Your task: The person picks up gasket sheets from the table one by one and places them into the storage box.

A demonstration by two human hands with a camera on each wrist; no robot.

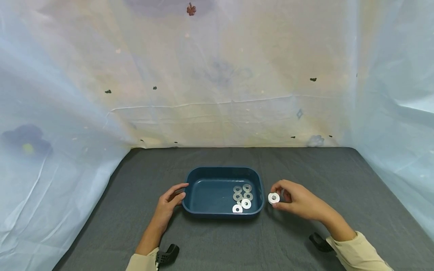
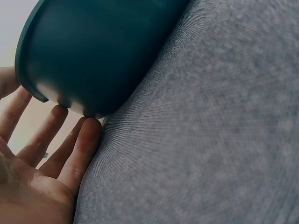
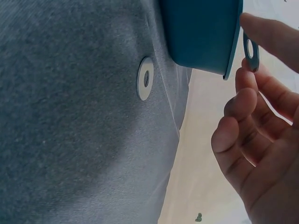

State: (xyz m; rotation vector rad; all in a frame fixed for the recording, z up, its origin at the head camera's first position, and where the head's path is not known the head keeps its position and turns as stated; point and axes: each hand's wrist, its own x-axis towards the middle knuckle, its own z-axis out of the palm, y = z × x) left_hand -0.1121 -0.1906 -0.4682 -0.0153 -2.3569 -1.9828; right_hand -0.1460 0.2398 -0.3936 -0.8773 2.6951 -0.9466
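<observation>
A dark blue tray (image 1: 210,195) stands on the grey cloth. Several flat metal washers, one of them a bright washer (image 1: 246,203), lie inside at its right end. My left hand (image 1: 170,201) rests on the tray's left end, fingertips against the outer wall in the left wrist view. Just right of the tray, my right hand (image 1: 298,199) pinches a washer (image 3: 251,51) between thumb and fingertips. In the right wrist view, another washer (image 3: 145,78) lies flat on the cloth beside the tray; the head view does not show it clearly.
Grey cloth (image 1: 217,244) covers the table around the tray. Pale patterned sheeting (image 1: 230,75) hangs behind the table and along both sides. A black strap piece (image 1: 167,255) shows at my left wrist, and a black wrist mount (image 1: 320,242) at my right.
</observation>
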